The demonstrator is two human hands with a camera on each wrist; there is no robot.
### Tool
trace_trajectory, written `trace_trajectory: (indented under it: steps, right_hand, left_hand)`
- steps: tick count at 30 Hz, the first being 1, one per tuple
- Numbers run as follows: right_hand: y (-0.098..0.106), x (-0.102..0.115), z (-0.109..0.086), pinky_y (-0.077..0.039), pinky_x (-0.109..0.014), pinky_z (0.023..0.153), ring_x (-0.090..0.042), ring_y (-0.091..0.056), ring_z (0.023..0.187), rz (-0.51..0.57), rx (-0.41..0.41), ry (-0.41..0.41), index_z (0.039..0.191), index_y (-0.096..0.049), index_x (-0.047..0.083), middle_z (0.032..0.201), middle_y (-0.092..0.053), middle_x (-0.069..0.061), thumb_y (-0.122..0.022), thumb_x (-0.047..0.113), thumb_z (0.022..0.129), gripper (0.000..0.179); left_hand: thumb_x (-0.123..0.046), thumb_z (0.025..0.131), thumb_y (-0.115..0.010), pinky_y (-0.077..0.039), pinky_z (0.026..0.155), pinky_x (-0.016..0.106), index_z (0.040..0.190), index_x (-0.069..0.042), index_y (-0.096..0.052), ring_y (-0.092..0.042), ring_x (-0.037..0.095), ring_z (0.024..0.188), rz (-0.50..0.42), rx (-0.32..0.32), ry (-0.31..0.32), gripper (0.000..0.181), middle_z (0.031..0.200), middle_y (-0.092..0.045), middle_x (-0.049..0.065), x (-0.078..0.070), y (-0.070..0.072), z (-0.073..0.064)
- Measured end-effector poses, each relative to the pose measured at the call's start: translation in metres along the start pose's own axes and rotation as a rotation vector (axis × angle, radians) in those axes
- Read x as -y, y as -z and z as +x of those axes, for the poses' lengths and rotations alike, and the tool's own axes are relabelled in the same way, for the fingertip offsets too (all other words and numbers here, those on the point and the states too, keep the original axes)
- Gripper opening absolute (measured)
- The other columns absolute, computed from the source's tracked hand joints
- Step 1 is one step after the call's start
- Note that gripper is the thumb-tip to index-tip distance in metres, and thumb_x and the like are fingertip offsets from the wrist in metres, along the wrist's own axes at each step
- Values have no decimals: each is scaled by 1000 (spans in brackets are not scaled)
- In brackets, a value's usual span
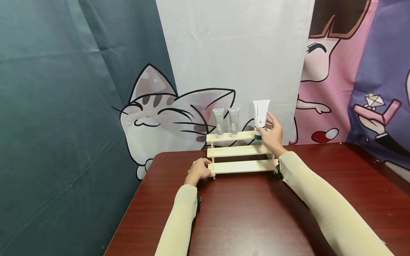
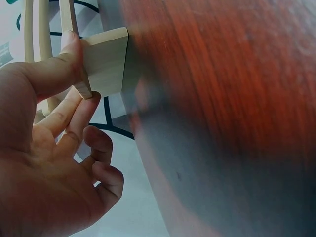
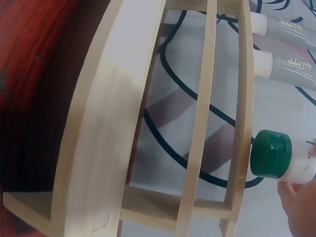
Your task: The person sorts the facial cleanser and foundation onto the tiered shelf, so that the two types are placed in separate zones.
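Note:
A three-tier wooden rack stands on the table. My left hand pinches the left end of its lowest board between thumb and fingers; the left wrist view shows the thumb over the board. At the right end of the top tier, my right hand holds a white squeeze tube, upright with its green cap down. The cap is at the top board; whether it touches cannot be told. Two grey tubes, one at the left and one beside it, stand on the top tier.
The dark red wooden table extends in front of the rack and to both sides. Right behind it hangs a printed cloth backdrop with a cartoon cat on it. The middle and bottom boards bear no tubes.

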State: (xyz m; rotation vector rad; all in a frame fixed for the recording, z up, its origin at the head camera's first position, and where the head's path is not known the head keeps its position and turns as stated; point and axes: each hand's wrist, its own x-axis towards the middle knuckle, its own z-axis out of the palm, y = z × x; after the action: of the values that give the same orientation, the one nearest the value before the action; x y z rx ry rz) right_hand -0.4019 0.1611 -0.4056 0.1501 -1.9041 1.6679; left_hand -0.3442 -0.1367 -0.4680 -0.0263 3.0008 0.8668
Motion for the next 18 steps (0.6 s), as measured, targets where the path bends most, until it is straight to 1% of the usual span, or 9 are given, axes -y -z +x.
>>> trace_trajectory:
  steps: [9, 13, 18]
  right_hand:
    - [-10, -4, 4, -52, -40, 92, -32, -60, 112, -35, 5, 30, 151, -43, 21, 132, -55, -17, -71, -5, 87, 75]
    - [-13, -6, 6, -52, -40, 91, -32, -60, 113, -48, 6, 24, 151, -42, 22, 132, -55, -17, -72, -4, 86, 76]
    - [-15, -7, 8, -51, -42, 93, -32, -59, 115, -47, 10, 17, 151, -43, 19, 132, -54, -18, -72, -5, 85, 76]
  left_hand:
    - [-24, 73, -86, -45, 84, 51, 117, -25, -70, -59, 26, 110, 7, 1, 2, 48, 120, -65, 1, 0, 0, 0]
    - [-25, 72, -87, -44, 85, 52, 118, -25, -70, -58, 26, 111, 4, 3, 7, 48, 120, -64, 1, -1, 1, -1]
    - [-27, 72, -87, -44, 86, 52, 117, -24, -70, -58, 26, 111, -7, 3, 11, 48, 121, -63, 1, -2, 2, -2]
